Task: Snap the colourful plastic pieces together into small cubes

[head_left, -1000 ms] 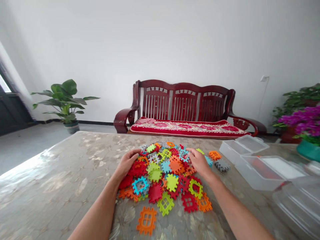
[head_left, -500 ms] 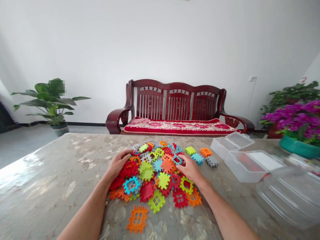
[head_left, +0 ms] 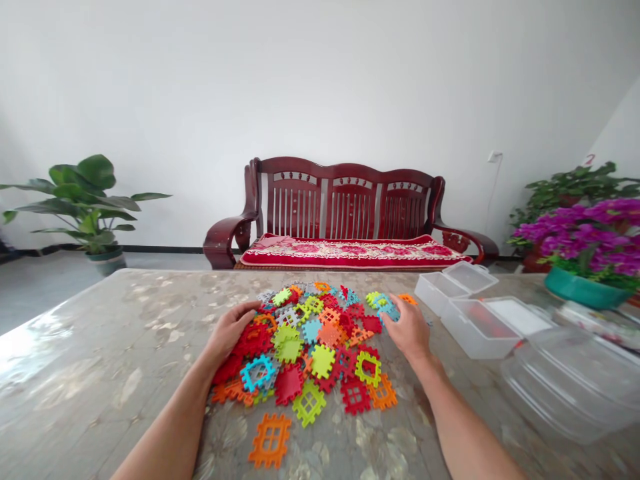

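Note:
A heap of colourful interlocking plastic tiles lies in front of me, with red, lime, orange, blue and grey ones mixed. My left hand [head_left: 231, 330] rests along the heap's left edge, fingers stretched loosely over the red tiles [head_left: 254, 339], gripping none of them. To the right of the heap, my right hand [head_left: 409, 330] pinches a light-blue tile [head_left: 384, 301] between thumb and fingers. It is over a small group of sorted tiles, where a lime tile [head_left: 371, 298] and an orange tile [head_left: 408, 299] show; the hand covers the others.
A single orange window tile [head_left: 270, 440] lies at the near side of the table [head_left: 125, 373]. Open clear plastic boxes [head_left: 480, 330] and a clear lid-like container [head_left: 575, 387] stand at right. Purple flowers in a teal pot [head_left: 585, 287] are beyond; a wooden bench [head_left: 350, 200] is behind the table.
My right hand has moved right, from the heap to the small group of tiles, carrying the light-blue tile. My left hand has stayed at the heap's left edge. The view has shifted slightly.

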